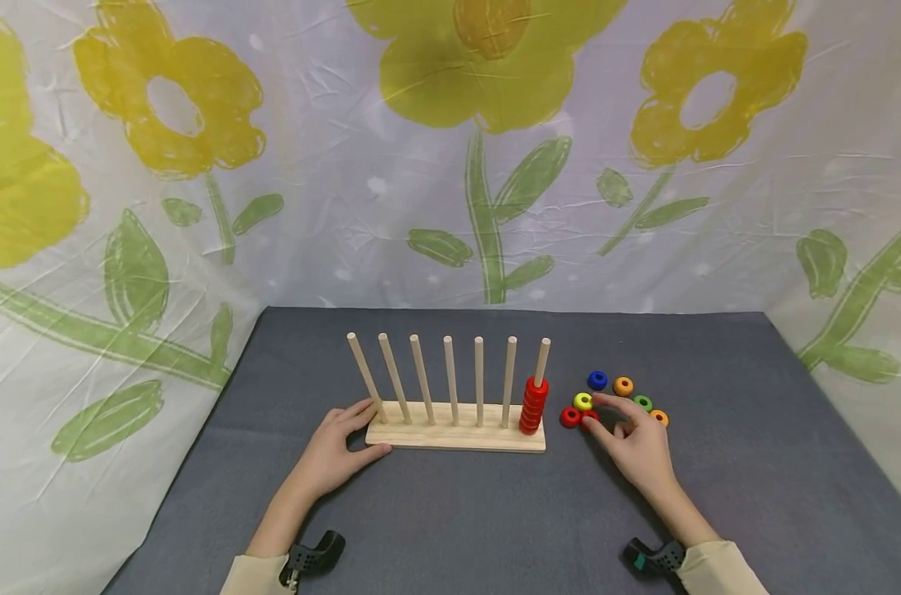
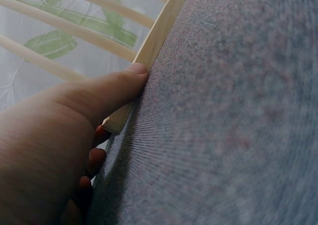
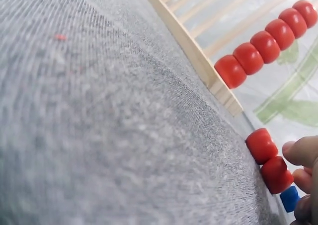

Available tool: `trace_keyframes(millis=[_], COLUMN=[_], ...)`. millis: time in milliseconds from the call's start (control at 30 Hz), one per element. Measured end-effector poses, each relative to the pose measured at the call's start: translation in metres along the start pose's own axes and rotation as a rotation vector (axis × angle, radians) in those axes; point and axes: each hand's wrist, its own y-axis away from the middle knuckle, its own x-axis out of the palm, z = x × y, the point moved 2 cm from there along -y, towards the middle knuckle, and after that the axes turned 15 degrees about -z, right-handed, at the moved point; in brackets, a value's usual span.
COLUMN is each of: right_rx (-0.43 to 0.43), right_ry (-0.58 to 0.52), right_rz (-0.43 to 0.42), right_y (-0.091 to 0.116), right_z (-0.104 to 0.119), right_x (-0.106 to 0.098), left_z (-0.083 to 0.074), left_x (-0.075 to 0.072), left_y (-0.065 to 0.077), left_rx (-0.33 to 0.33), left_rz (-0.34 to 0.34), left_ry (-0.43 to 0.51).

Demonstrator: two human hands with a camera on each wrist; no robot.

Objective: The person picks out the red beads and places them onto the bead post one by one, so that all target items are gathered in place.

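A wooden peg rack (image 1: 458, 443) with several upright pegs stands on the table, and a stack of red beads (image 1: 534, 405) sits on its rightmost peg. My left hand (image 1: 331, 450) holds the rack's left end, thumb along the front edge (image 2: 154, 41) and fingers at the end and behind. To the right of the rack, my right hand (image 1: 639, 450) reaches over loose beads, with thumb and index finger apart around a red bead (image 3: 277, 175). That bead lies on the table beside another red bead (image 3: 262, 145). Contact with the fingertips is unclear.
Near the right hand lie a yellow bead (image 1: 583, 402), a blue bead (image 1: 598, 380), a green bead (image 1: 642, 402) and two orange beads, one (image 1: 623, 386) farther back. Dark grey cloth (image 1: 458, 521) covers the table. Behind it hangs a flower-patterned curtain (image 1: 331, 207).
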Motion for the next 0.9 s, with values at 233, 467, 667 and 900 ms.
trace_keyframes(millis=[233,467,667,900], right_rx=[-0.024,-0.024,-0.043,-0.069], right_ry=[0.018,0.05,0.08,0.097], right_rz=[-0.004,0.026,0.075,0.125], right_y=[0.0,0.0002,0.0003,-0.0023], right_z=[0.0007,-0.001,-0.0024,-0.0063], right_x=[0.0,0.0011,0.0024,-0.0001], left_z=[0.0005,-0.0001,0.0004,0.0], left_x=[-0.0001,-0.0003,0.0001,-0.0001], left_y=[0.0001,0.0005,0.0,0.0001], left_rx=[-0.004,0.011,0.021,0.015], left_rz=[0.008,-0.003,-0.01,-0.011], left_ry=[0.004,-0.001,-0.009,-0.008])
